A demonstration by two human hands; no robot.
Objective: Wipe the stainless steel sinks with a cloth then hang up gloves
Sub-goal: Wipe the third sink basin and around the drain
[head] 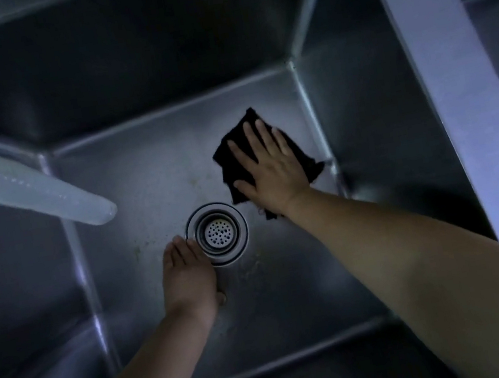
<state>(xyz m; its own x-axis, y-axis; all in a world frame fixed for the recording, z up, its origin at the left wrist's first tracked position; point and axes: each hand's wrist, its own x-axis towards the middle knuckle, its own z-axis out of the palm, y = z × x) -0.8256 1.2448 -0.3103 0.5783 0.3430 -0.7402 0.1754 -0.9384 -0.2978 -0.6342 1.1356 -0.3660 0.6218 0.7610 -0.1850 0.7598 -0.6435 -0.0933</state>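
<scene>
Inside a steel sink (144, 160), the right hand (266, 166) presses flat, fingers spread, on a black cloth (236, 145) at the far right of the floor. The left hand (187, 278), fingers straight, rests beside the drain (217, 233).

Most of the black cloth (266, 139) lies hidden under the right hand (270, 165), beside the drain (217, 233). Left of the drain, a pale, blurred spout-like shape (27, 189) runs off the frame's edge. The left hand (187, 281) hides its own fingertips.
</scene>
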